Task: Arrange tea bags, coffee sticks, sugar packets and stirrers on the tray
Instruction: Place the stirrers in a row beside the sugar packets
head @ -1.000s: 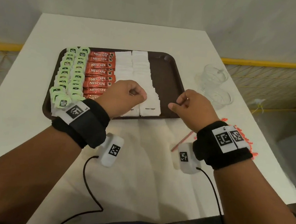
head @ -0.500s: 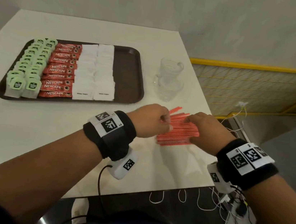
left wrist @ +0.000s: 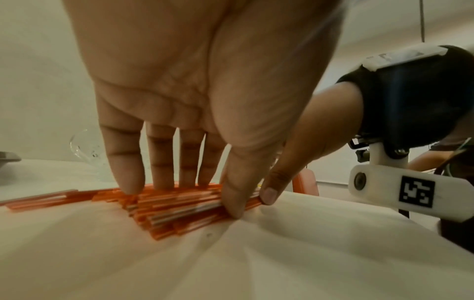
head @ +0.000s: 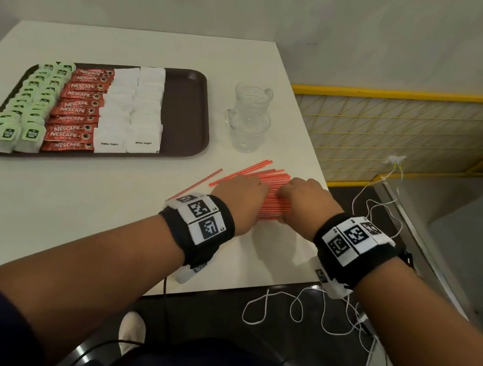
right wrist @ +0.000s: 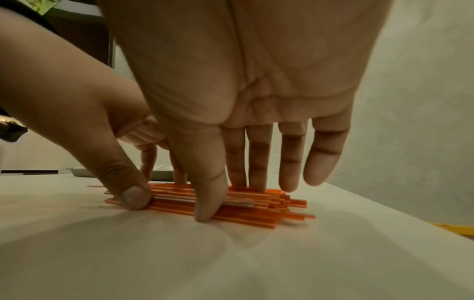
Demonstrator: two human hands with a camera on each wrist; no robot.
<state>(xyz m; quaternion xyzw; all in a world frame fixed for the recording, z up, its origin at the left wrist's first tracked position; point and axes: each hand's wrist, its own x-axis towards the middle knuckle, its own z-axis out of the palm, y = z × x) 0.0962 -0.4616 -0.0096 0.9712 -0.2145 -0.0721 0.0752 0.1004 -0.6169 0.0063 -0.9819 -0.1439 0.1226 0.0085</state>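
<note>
A heap of red-and-white stirrers [head: 273, 201] lies on the white table near its front right corner. My left hand [head: 240, 192] and right hand [head: 306, 197] sit side by side on it. The left wrist view has my left hand [left wrist: 195, 194] with its fingers on the far side of the stirrers [left wrist: 174, 213] and its thumb on the near side. My right hand [right wrist: 231, 199] pinches the stirrers [right wrist: 256, 215] the same way. The brown tray [head: 181, 119] at the left holds rows of green tea bags [head: 25, 111], red coffee sticks [head: 77, 112] and white sugar packets [head: 133, 107].
Two clear glass mugs [head: 250, 119] stand just beyond the stirrers, right of the tray. One loose stirrer [head: 200, 182] lies left of my left hand. The table's right edge runs close past my right hand. White cables [head: 294, 306] hang below the front edge.
Both hands left the tray and moved right to the stirrer heap, and my view turned right with them. Since half a second ago the fingers and thumbs have closed in around the heap.
</note>
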